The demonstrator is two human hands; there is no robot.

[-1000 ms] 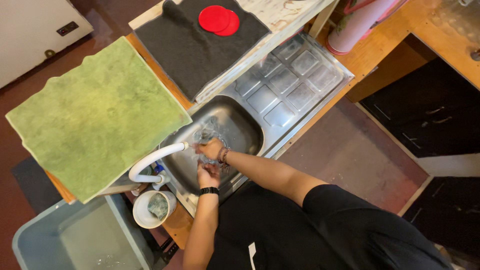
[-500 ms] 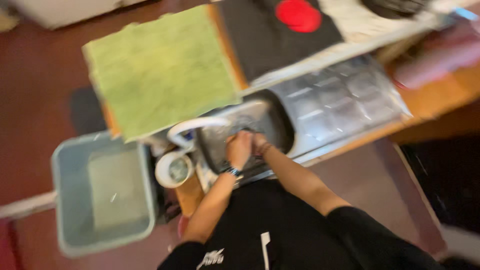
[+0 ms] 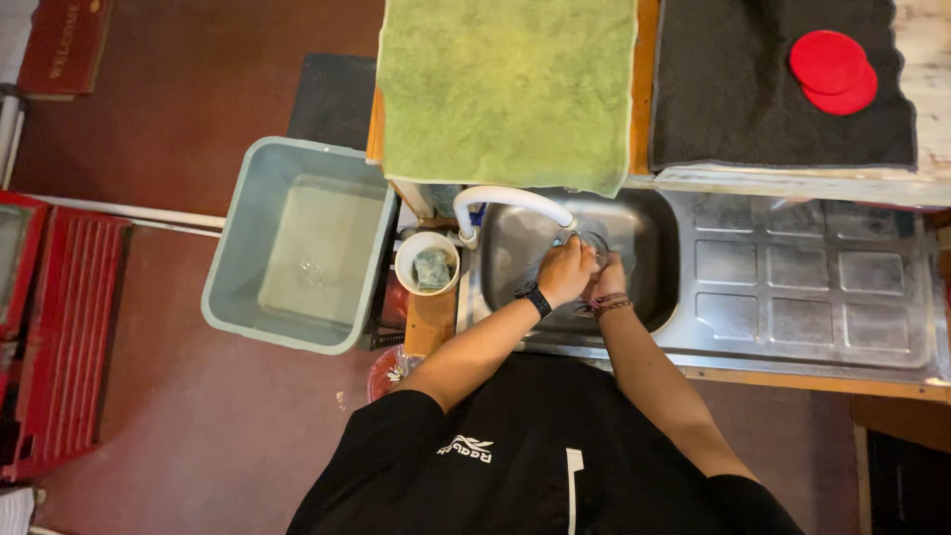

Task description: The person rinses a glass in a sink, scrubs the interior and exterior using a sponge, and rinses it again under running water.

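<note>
Steel takes up most of what we look down on: a stainless sink [image 3: 515, 248] set in a wooden surface [image 3: 432, 322], with a ribbed steel drainboard [image 3: 802, 287] running off to its right. Beyond the sink a green towel [image 3: 507, 89] lies spread out, and right of it a dark grey mat [image 3: 753, 109] carries two overlapping red discs [image 3: 832, 71]. A white curved tap [image 3: 510, 201] arches over the basin. Left of the sink stands a white cup [image 3: 428, 263] with a sponge-like lump inside, and farther left a pale blue-grey tub [image 3: 297, 248] sits on the dark red floor [image 3: 158, 396]. A red slatted object [image 3: 59, 337] lies at the far left.

Our left hand [image 3: 567, 269], a black watch on its wrist, and our right hand [image 3: 609, 277], wearing bracelets, meet over the basin under the tap's spout. Their fingers are curled around a clear glass item [image 3: 592, 241], small and partly hidden, so we cannot tell its exact shape.

Against the picture of half a second ago, the blur has gone and the view has swung: the tub and cup now sit level with the sink, while the hands stay together in the basin.
</note>
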